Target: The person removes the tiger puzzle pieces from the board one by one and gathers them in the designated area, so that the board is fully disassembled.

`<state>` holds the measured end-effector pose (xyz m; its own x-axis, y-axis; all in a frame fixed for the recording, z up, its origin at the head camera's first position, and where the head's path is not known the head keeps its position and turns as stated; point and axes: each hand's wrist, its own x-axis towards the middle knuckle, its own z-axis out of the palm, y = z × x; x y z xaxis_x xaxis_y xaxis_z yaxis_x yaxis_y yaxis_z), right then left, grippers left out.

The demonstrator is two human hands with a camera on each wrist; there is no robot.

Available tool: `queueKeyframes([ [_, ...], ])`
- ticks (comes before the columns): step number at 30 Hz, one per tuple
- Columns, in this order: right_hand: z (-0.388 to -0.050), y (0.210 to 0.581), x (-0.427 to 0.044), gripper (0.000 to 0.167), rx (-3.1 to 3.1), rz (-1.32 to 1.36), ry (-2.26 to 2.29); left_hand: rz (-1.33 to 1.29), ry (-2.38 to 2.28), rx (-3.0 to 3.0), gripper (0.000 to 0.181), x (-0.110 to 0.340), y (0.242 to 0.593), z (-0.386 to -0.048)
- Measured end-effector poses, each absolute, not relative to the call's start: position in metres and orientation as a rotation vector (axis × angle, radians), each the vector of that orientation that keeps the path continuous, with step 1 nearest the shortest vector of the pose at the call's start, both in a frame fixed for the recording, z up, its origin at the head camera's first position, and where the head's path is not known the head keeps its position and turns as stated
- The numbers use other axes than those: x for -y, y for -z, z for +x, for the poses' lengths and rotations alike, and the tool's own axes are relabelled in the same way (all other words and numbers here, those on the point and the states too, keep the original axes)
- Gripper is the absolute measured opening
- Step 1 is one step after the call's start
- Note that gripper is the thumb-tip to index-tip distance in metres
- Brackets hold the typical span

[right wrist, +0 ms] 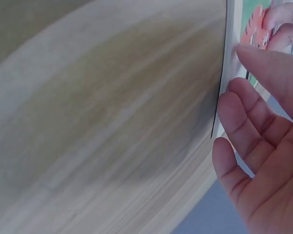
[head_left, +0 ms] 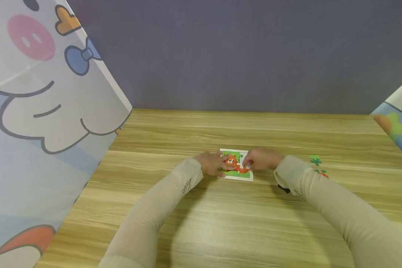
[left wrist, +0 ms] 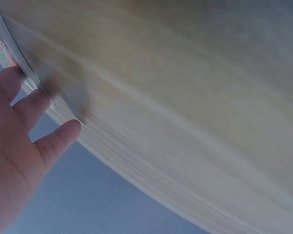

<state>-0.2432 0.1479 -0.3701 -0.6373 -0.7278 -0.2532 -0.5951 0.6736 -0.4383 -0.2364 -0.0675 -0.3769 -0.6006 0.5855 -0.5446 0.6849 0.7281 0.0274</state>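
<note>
In the head view, your beige sleeves (head_left: pixel 338 208) reached across the wood-grain surface (head_left: pixel 221 230). Your left hand (head_left: pixel 211 163) rested on the tiger jigsaw puzzle (head_left: pixel 243 172), fingers spread and released. The puzzle lay between your hands; your right hand (head_left: pixel 262 159) bent over its right side, its grasp impossible to tell. Loose puzzle pieces (head_left: pixel 315 160) lay farther right, before a grey wall (head_left: pixel 241 56).

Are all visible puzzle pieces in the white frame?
No, in the head view loose pieces lie on the wooden table, outside the frame.
</note>
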Motion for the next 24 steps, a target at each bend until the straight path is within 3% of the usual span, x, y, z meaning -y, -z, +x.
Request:
queueKeyframes([
  [24, -0.2416, 0.3748, -0.1506, 0.007, -2.373, -0.854, 0.76, 0.954, 0.28, -2.397, 0.057, 0.0658, 0.3746, -0.2357],
])
